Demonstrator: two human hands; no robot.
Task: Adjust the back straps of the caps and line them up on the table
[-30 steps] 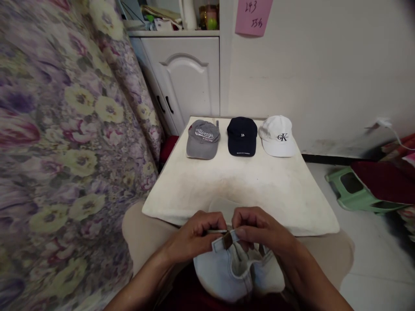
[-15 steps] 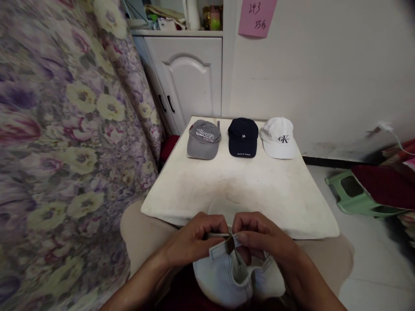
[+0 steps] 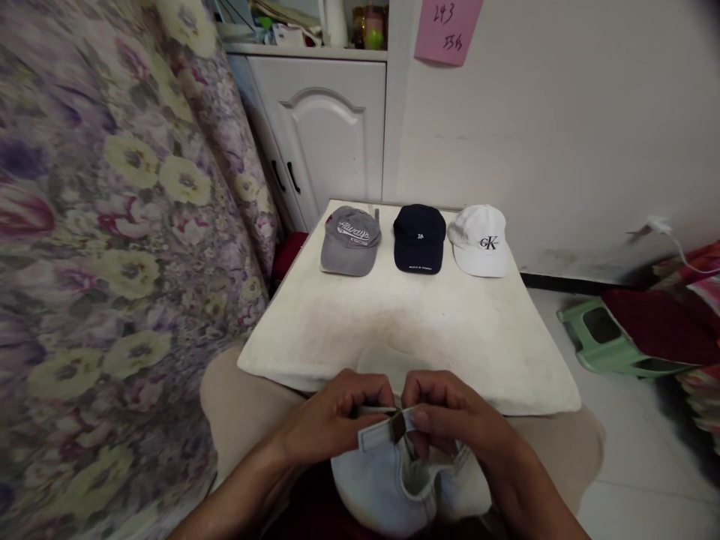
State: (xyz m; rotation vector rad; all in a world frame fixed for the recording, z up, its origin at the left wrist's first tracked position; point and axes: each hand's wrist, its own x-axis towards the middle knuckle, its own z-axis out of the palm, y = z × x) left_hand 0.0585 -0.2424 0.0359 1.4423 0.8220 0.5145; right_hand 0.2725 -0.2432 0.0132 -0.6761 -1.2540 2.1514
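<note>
A pale blue-white baseball cap [image 3: 374, 487] is at the table's near edge, its back opening toward me and its brim pointing away. My left hand [image 3: 337, 416] pinches the cap's back strap [image 3: 374, 436] on the left of a brown metal buckle [image 3: 397, 426]. On the other side of the buckle, my right hand [image 3: 450, 409] grips the strap with thumb and fingers. Both hands are closed close together over the cap's opening. My fingers hide part of the strap and brim.
Along the far side of the cream-covered table [image 3: 337, 330] sit a grey cap [image 3: 352, 244], a navy cap [image 3: 419, 240] and a white cap [image 3: 480, 240]. A floral curtain [image 3: 112, 262] hangs at left. Behind stands a white cabinet [image 3: 331, 142]; a green stool [image 3: 601, 330] is at right.
The view has shifted slightly, so the whole scene sits a little further left. Both hands keep their hold on the strap around the buckle, almost unmoved.
</note>
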